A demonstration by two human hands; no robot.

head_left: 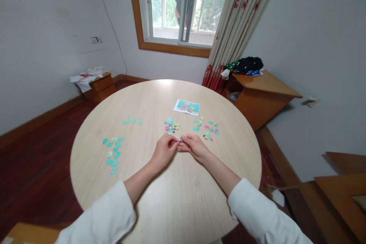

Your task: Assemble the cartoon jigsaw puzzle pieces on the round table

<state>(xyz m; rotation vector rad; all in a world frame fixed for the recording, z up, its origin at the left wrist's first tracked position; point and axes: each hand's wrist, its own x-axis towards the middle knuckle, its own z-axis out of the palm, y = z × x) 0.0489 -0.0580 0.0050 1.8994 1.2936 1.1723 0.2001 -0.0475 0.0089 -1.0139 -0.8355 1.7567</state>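
Small jigsaw puzzle pieces (180, 140) are pinched between my two hands, low over the middle of the round table. My left hand (165, 151) is closed on their left side, thumb and forefinger together. From the right, my right hand (195, 147) grips them with its fingertips; the fingers hide most of them, so I cannot tell how many there are. Just beyond my left hand lies a partly joined puzzle section (170, 125) with colourful cartoon figures. Behind it, the printed reference picture (187, 107) shows cartoon figures on a turquoise ground.
Loose turquoise pieces (113, 155) are spread on the table's left, with a smaller group (133, 120) behind. More mixed pieces (210, 127) lie on the right. Around the round table (160, 202) stand a wooden cabinet (265, 84) with cloths on top and a small wooden stand (103, 85).
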